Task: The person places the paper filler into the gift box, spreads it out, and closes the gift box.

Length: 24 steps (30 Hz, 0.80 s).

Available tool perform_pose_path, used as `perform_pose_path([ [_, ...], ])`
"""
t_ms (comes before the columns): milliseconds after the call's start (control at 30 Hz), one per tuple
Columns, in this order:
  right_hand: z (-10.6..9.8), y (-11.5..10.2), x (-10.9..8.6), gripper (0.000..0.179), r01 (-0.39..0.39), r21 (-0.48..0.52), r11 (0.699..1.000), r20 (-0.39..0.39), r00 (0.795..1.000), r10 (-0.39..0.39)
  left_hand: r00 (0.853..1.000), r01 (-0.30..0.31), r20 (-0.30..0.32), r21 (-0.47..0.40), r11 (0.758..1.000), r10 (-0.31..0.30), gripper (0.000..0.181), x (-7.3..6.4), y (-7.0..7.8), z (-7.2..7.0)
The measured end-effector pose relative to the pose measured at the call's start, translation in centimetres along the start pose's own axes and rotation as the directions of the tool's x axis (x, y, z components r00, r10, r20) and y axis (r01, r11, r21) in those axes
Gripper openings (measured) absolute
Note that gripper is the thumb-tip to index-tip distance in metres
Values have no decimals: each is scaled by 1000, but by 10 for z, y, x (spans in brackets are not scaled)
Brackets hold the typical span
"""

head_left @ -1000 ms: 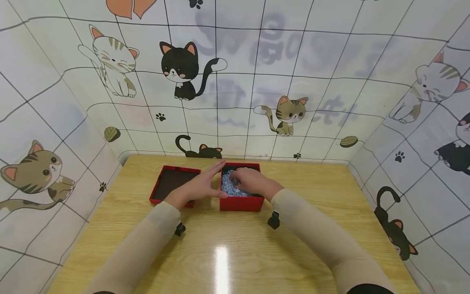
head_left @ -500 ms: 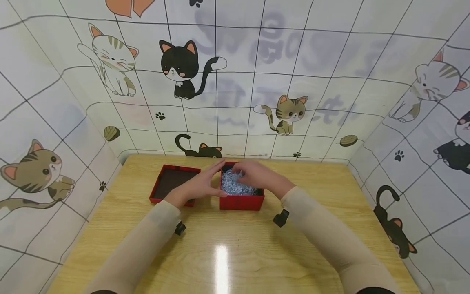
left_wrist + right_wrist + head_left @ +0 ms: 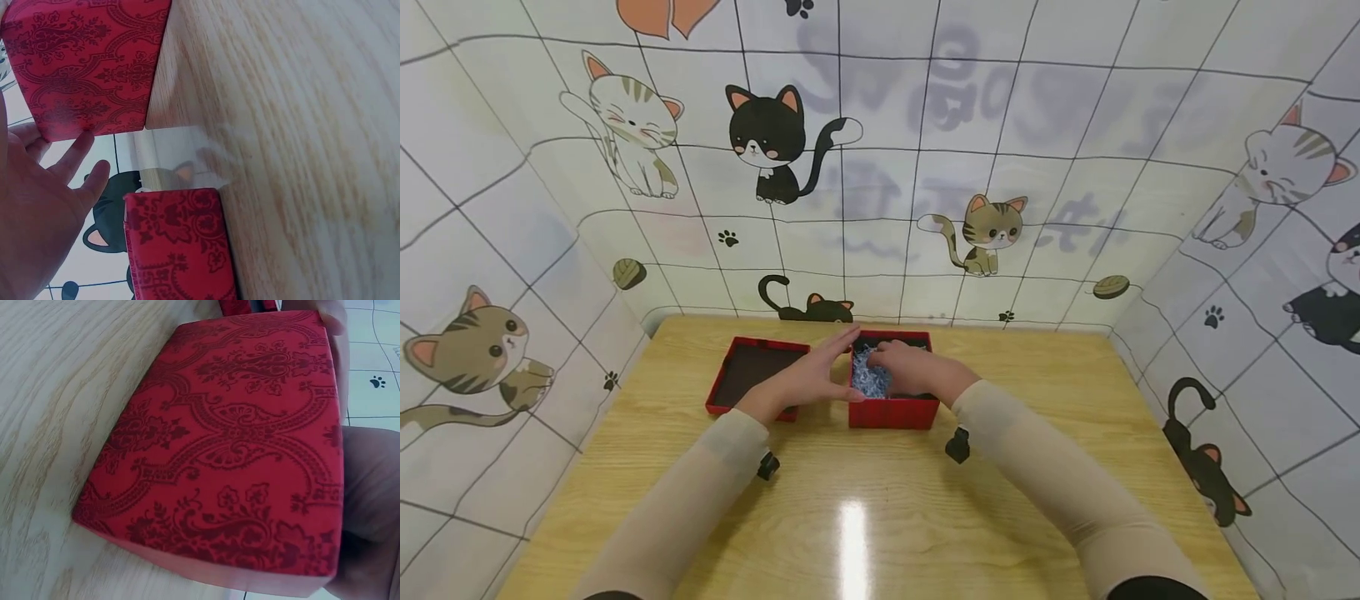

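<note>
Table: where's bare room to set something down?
The table is bare right of the box, beyond the right sleeve, and in front, between that and the left sleeve. Crowded: between box and lid, under the left hand, and inside the box, with blue shreds and the right hand.

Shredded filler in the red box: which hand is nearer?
Right: the right hand is inside the red box, at the filler; the left hand touches the box's left side.

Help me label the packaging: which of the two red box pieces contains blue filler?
The deeper box, with the right hand in it; the shallow piece left of it shows just its dark inside.
</note>
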State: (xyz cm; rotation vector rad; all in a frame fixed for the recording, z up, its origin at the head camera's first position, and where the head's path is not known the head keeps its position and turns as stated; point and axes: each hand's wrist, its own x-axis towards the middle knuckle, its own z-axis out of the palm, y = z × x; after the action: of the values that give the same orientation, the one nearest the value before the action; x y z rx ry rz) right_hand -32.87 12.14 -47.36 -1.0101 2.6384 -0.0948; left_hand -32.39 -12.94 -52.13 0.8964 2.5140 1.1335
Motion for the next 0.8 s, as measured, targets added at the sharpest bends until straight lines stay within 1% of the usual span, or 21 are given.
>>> perform_pose_path([
  [100,4,0,2,66,-13,-10,1000,20,1000,13,1000,8,-1,-3,1000,-8,121,-1,0,1],
  [267,3,0,2,64,6,-14,1000,29,1000,-5,1000,-4,-14,-2,1000,4,120,-1,0,2],
  [333,-1,-1,0,63,17,16,1000,25,1000,-18,1000,-4,-13,-5,1000,4,120,-1,1,1],
  [433,-11,0,-6,64,23,105,994,13,1000,-25,1000,5,-7,-10,1000,-5,121,-2,2,1],
  [533,-22,5,-14,64,44,223,974,-36,999,-37,1000,11,-4,-13,1000,-11,122,-2,3,1],
  [633,-27,11,-19,59,97,319,943,-93,993,-71,1000,11,-6,-16,1000,-11,121,-1,1,1],
  [700,-26,13,-18,55,130,377,917,-93,990,-102,1000,8,-8,-19,1000,-8,121,-1,0,2],
  [733,-25,14,-17,54,141,393,909,-79,990,-119,1000,8,-8,-22,1000,-8,121,-1,0,2],
  [800,-19,13,-14,55,136,424,895,-34,990,-134,1000,8,-10,-25,1000,-8,121,-1,0,2],
])
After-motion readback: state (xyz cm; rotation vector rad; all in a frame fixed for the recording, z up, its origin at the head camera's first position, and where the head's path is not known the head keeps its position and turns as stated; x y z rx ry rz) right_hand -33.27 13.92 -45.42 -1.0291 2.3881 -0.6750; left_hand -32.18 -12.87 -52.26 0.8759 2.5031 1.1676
